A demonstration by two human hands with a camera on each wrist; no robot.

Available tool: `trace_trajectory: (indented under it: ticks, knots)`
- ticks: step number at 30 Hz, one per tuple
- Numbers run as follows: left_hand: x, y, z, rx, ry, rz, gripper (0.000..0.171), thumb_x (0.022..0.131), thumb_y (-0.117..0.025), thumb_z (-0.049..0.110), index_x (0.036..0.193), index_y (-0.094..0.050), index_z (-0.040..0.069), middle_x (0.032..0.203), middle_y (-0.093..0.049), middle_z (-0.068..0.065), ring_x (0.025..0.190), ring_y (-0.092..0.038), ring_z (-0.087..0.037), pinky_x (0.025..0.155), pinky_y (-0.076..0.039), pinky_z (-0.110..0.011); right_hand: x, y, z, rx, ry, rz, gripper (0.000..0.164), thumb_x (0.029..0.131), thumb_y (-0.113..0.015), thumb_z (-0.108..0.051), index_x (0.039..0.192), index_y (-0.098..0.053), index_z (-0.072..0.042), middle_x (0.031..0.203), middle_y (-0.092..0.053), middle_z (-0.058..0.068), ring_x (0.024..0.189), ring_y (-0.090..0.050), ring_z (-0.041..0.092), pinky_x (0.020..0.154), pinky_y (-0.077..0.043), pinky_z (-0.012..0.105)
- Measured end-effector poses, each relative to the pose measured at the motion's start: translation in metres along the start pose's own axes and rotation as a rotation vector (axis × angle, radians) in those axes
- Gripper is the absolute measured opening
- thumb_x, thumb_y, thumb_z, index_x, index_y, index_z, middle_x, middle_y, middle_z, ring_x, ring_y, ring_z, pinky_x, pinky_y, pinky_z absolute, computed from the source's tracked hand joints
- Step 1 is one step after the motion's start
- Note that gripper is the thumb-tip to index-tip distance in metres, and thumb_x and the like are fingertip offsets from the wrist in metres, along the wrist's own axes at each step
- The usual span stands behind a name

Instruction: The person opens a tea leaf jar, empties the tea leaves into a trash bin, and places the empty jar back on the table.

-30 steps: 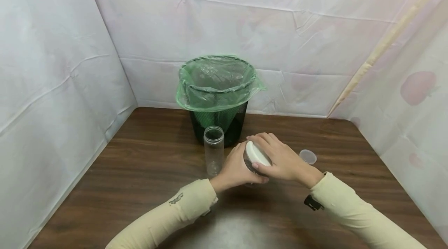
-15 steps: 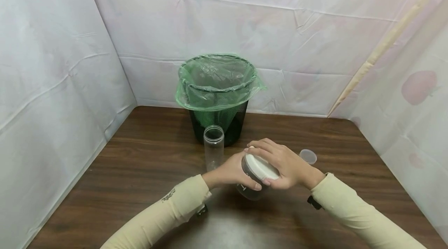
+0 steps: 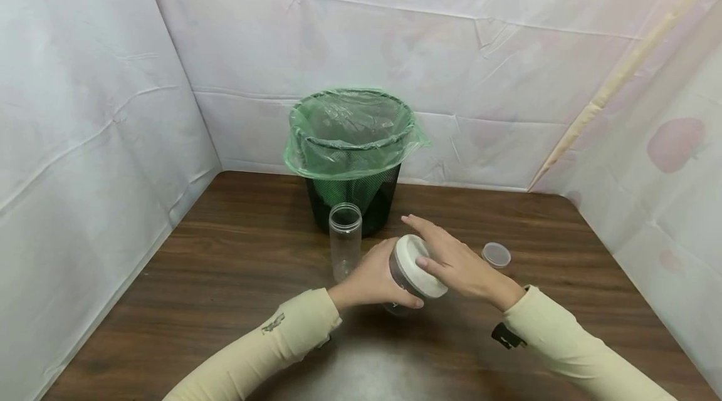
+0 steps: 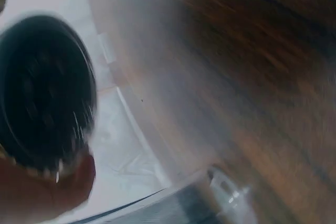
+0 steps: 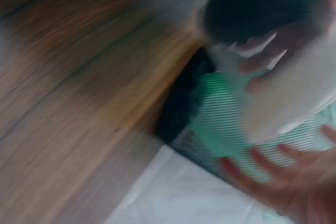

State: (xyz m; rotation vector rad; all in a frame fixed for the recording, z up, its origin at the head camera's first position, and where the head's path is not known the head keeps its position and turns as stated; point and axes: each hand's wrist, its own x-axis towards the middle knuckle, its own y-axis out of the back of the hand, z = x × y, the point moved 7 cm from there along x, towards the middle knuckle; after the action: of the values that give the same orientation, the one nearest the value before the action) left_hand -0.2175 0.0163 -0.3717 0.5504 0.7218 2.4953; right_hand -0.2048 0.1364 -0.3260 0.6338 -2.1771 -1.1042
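My left hand grips a clear jar with white lettering, tilted above the table. A white lid is on its mouth. Over the lid, my right hand has its fingers extended; its thumb overlaps the lid, and whether it touches I cannot tell. In the left wrist view the jar's dark-looking base faces the camera, blurred. The right wrist view has the lid beside the spread fingers of the right hand. An uncapped clear plastic bottle stands upright just left of the jar.
A black mesh bin lined with a green bag stands behind the bottle. To the right, a translucent round cap lies on the brown wooden table. White cloth walls enclose the back and sides.
The right hand's fingers have straightened and come away from around the white lid. The left hand keeps its grip on the jar, whose tilt and position have shifted slightly.
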Motion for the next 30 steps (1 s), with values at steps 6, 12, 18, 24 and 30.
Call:
trace_trajectory:
  ticks: [6,12,18,24,30]
  knots:
    - [-0.004,0.001,0.009,0.356,-0.031,0.097,0.099,0.049,-0.088,0.052,0.129,-0.048,0.011,0.110,-0.055,0.003,0.098,-0.050,-0.012,0.086,-0.045,-0.031,-0.001,-0.008,0.005,-0.198,-0.209,-0.067,0.071,0.090,-0.050,-0.060,0.148,-0.031,-0.023,0.120,-0.052,0.006,0.098,-0.058,0.022,0.075,-0.050,0.042]
    - [-0.009,0.002,0.010,0.393,-0.051,0.069,0.100,0.047,-0.088,0.053,0.128,-0.047,0.011,0.106,-0.054,0.003,0.093,-0.049,-0.014,0.081,-0.045,-0.029,-0.003,-0.011,-0.002,-0.088,-0.088,-0.133,0.082,0.079,-0.068,-0.056,0.145,-0.034,-0.020,0.121,-0.043,-0.006,0.096,-0.052,0.010,0.076,-0.048,0.028]
    - [-0.012,0.002,0.005,0.373,-0.048,0.021,0.101,0.048,-0.087,0.052,0.131,-0.047,0.012,0.108,-0.054,0.004,0.095,-0.049,-0.013,0.083,-0.044,-0.027,-0.005,-0.013,-0.017,-0.102,0.208,-0.135,0.096,0.061,-0.083,-0.037,0.142,-0.037,-0.013,0.135,-0.036,-0.001,0.119,-0.040,0.013,0.087,-0.046,0.031]
    - [-0.014,0.003,0.003,0.362,-0.047,0.012,0.103,0.047,-0.088,0.051,0.133,-0.046,0.013,0.110,-0.055,0.003,0.097,-0.049,-0.014,0.084,-0.044,-0.029,-0.007,-0.013,-0.017,-0.075,0.145,-0.122,0.101,0.064,-0.083,-0.038,0.146,-0.030,-0.014,0.144,-0.029,0.002,0.126,-0.037,0.016,0.091,-0.046,0.035]
    - [-0.014,0.001,0.000,0.422,-0.073,0.035,0.104,0.045,-0.088,0.053,0.132,-0.047,0.012,0.107,-0.055,0.004,0.095,-0.049,-0.014,0.083,-0.045,-0.030,-0.010,-0.016,0.003,-0.016,-0.331,-0.161,0.100,0.079,-0.061,-0.066,0.153,-0.015,-0.018,0.146,-0.034,0.014,0.122,-0.047,0.033,0.092,-0.043,0.050]
